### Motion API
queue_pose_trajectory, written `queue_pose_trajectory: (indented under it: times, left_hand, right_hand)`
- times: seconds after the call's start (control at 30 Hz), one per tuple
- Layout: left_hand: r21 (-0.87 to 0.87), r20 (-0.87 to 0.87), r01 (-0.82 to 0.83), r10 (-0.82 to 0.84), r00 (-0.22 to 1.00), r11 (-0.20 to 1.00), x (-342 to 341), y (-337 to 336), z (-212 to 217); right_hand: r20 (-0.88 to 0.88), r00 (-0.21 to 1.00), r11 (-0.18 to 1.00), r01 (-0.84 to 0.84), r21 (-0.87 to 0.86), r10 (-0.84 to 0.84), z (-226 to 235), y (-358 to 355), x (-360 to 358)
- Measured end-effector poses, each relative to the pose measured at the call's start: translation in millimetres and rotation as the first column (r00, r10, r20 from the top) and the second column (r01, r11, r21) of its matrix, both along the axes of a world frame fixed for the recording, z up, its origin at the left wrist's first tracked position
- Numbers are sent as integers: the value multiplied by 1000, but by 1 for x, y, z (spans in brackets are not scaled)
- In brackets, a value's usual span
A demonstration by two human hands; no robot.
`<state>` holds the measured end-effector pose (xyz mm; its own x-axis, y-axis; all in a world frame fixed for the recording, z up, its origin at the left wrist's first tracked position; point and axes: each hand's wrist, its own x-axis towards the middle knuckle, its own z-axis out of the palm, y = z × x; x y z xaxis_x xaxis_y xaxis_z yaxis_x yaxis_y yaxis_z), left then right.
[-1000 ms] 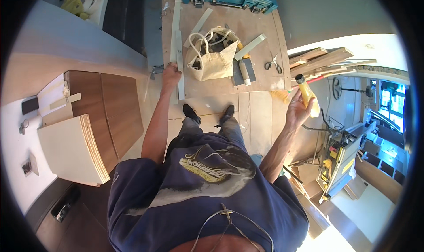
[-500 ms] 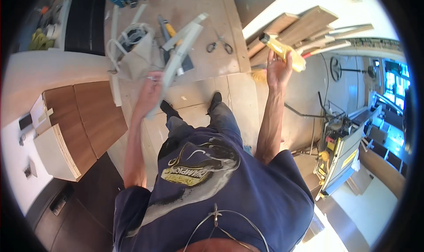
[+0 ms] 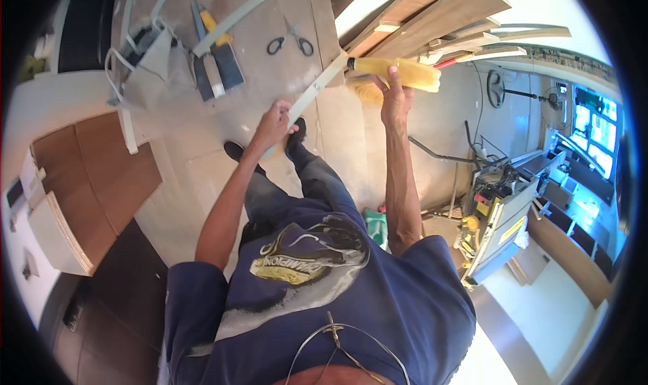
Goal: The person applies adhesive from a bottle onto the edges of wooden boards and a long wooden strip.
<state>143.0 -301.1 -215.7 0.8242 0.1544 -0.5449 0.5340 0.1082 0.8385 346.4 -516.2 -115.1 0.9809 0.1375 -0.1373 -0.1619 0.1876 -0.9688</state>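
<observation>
Both hands are gripping: my left hand [image 3: 273, 123] is closing around a pale strip [image 3: 312, 93] slanting up over the floor, and my right hand [image 3: 397, 100] is clasping a yellow brush [image 3: 398, 72] just beside the stacked boards [image 3: 432, 17].

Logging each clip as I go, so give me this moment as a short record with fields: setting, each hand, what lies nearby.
setting: workshop floor covered with boards, seen from above
left hand: gripping a long pale strip near its lower end
right hand: raised, holding a yellow tube level
strip and tube: the strip's upper end reaches the tube's tip
on the floor: scissors, white bag
right side: stacked planks, table saw
left side: brown panels
</observation>
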Motion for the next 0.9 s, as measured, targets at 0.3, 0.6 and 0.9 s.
queue_pose_trajectory:
  times: [0.3, 0.6, 0.9]
  left_hand:
    - [67, 19, -44, 43, 999, 997, -14, -10, 2]
    - [286, 107, -132, 106, 989, 949, -18, -22, 0]
    - [297, 86, -113, 91, 992, 948, -20, -22, 8]
  right_hand:
    - [176, 957, 943, -177, -283, 232, -25, 24, -12]
    - [250, 900, 779, -139, -612, 358, -29, 39, -16]
    - [304, 878, 776, -112, -621, 370, -40, 43, -10]
